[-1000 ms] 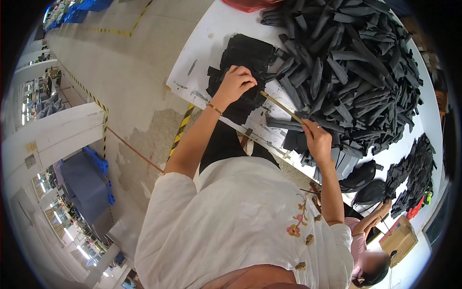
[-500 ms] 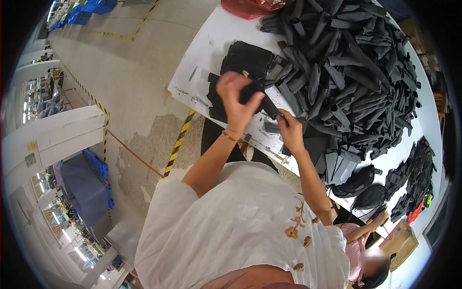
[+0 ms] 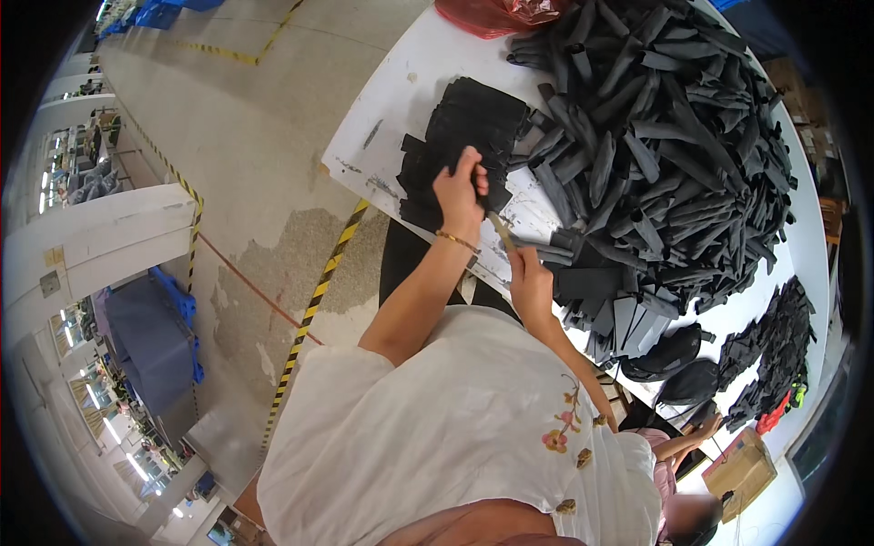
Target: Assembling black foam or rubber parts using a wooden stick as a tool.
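Observation:
My left hand (image 3: 461, 193) is closed around a black fabric piece, mostly hidden by the fingers, above the near part of a flat stack of black pieces (image 3: 473, 114). My right hand (image 3: 531, 284), just nearer to me, grips a thin tan stick (image 3: 500, 229). The stick points up and left, and its far end disappears at my left hand; whether it lies inside the fabric I cannot tell. To the right rises a large heap of rolled black fabric tubes (image 3: 655, 136).
A white table (image 3: 387, 100) carries it all. At its far edge sits a red plastic bag (image 3: 496, 14). Flat dark pieces (image 3: 592, 284), black pouches (image 3: 669, 353) and a smaller black pile (image 3: 774, 341) lie on the right. A co-worker (image 3: 669, 464) sits at lower right.
The left hand has gone from spread fingers to a closed grip. My right hand has drawn nearer to me, and a length of tan stick now shows between the hands where black fabric was.

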